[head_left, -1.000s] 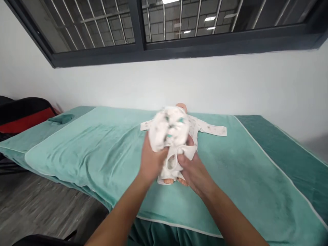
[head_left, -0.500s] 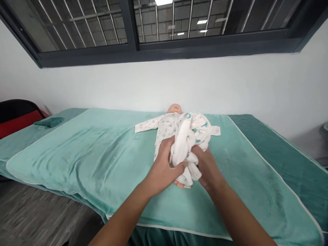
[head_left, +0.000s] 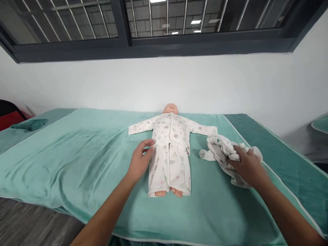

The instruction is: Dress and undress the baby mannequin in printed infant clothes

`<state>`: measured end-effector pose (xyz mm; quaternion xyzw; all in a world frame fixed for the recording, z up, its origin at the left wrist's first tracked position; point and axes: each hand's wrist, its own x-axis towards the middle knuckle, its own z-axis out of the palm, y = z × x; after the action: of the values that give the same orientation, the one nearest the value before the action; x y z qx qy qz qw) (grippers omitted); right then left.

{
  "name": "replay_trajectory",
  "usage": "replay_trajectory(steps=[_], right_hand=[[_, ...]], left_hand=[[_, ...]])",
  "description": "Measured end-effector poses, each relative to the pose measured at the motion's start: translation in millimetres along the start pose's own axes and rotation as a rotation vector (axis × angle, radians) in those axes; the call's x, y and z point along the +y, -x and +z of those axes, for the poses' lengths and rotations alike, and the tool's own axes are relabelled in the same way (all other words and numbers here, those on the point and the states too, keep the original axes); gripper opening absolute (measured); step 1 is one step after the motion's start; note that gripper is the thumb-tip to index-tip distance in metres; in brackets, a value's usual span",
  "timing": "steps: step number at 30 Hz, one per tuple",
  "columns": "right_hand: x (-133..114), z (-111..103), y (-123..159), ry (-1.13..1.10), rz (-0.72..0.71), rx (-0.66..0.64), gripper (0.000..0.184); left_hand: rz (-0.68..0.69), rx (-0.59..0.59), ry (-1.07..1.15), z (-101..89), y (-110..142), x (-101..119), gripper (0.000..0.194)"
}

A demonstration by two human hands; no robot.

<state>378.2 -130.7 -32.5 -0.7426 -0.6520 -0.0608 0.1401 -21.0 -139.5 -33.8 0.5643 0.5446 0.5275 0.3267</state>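
A baby doll (head_left: 170, 147) lies on its back on a teal blanket (head_left: 77, 160), dressed in a white printed top and trousers, arms spread, bare feet toward me. My left hand (head_left: 139, 160) rests by the doll's hip with fingers loosely apart, touching the trouser edge. My right hand (head_left: 246, 165) presses down on a crumpled white garment (head_left: 222, 152) lying on the blanket to the doll's right, fingers curled over it.
The blanket covers a darker green bed (head_left: 289, 150) against a white wall under a barred window. A small green cloth (head_left: 29, 124) lies at far left, near a red and black object (head_left: 7, 116). Grey floor shows at lower left.
Both hands held the bundled white garment over the doll. Now my right hand has carried it to the right and set it on the blanket; my left hand has let go and dropped beside the doll.
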Motion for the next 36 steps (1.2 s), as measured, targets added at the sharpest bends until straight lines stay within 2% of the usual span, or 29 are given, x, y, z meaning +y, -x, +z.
replay_trajectory(steps=[2, 4, 6, 8, 11, 14, 16, 18, 22, 26, 36], right_hand=[[-12, -2, 10, 0.056, 0.029, 0.030, 0.055], [-28, -14, 18, 0.071, 0.020, 0.081, 0.053], [-48, -25, 21, 0.025, -0.053, 0.132, 0.052], [-74, -30, 12, -0.112, -0.158, 0.154, 0.049], [-122, -20, -27, -0.388, -0.278, 0.141, 0.043], [-172, 4, -88, -0.617, -0.384, 0.080, 0.036], [-198, 24, -125, -0.781, -0.327, 0.068, 0.032], [-213, 43, -150, -0.919, -0.208, 0.100, 0.026], [-218, 63, -159, -1.093, -0.130, 0.106, 0.019], [-215, 62, -152, -1.121, -0.112, 0.080, 0.018], [-215, 61, -157, -1.128, -0.121, -0.004, 0.018]], left_hand=[[0.018, 0.013, -0.040, 2.1, -6, -2, 0.024], [0.049, 0.053, -0.088, 4.1, -18, -3, 0.023], [0.092, 0.096, -0.123, 8.8, -35, -3, 0.023], [0.140, 0.109, -0.123, 18.2, -60, 0, 0.024], [0.193, 0.064, -0.109, 40.0, -105, 9, 0.028], [0.213, -0.025, -0.169, 62.9, -149, 17, 0.036], [0.174, -0.129, -0.225, 74.4, -170, 19, 0.042], [0.156, -0.213, -0.293, 81.8, -182, 18, 0.045], [0.229, -0.230, -0.437, 86.5, -183, 11, 0.050], [0.225, -0.241, -0.470, 85.8, -180, 9, 0.049], [0.184, -0.236, -0.456, 85.1, -180, 10, 0.048]])
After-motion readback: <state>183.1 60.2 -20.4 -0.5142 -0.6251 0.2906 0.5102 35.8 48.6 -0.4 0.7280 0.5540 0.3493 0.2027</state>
